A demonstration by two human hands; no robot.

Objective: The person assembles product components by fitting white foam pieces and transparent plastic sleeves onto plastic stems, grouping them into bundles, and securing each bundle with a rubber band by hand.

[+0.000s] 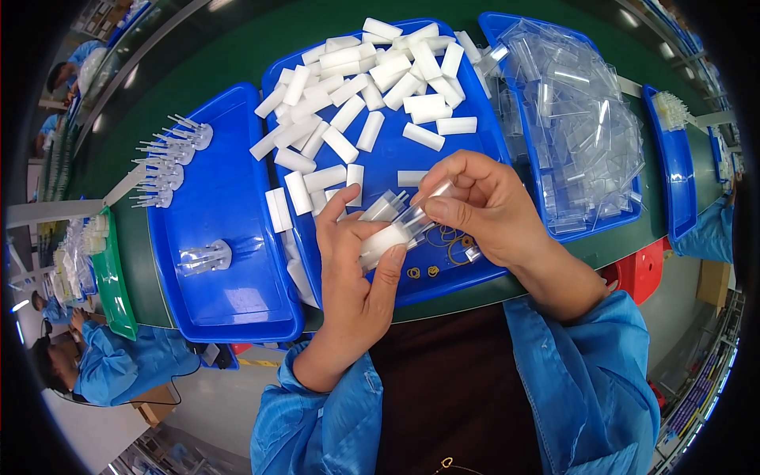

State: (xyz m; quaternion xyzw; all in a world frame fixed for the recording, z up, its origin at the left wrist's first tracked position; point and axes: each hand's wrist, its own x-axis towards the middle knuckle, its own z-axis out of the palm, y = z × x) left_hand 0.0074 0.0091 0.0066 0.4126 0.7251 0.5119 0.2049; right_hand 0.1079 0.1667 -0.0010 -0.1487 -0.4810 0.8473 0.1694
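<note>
Between the thumb and fingers of my left hand (348,277) is a white cylinder (382,244), tilted toward the upper right. My right hand (487,210) is closed in a pinch on a clear plastic piece (418,212) that meets the white cylinder's upper end. Thin prongs show beside this joint, but I cannot make out what they belong to. Both hands are above the near part of a blue tray (475,146). Many loose white cylinders (340,146) fill its far and left parts. Under my hands lie thin tan rubber bands (453,241) and small yellowish rings (414,273).
Left, a blue tray (229,313) carries several pronged clear-and-white parts (178,154). Right, another blue tray (558,232) is heaped with clear plastic sleeves (582,127). Farther left are a green tray (119,297) and a person in blue (131,360). A red stool (641,273) stands right.
</note>
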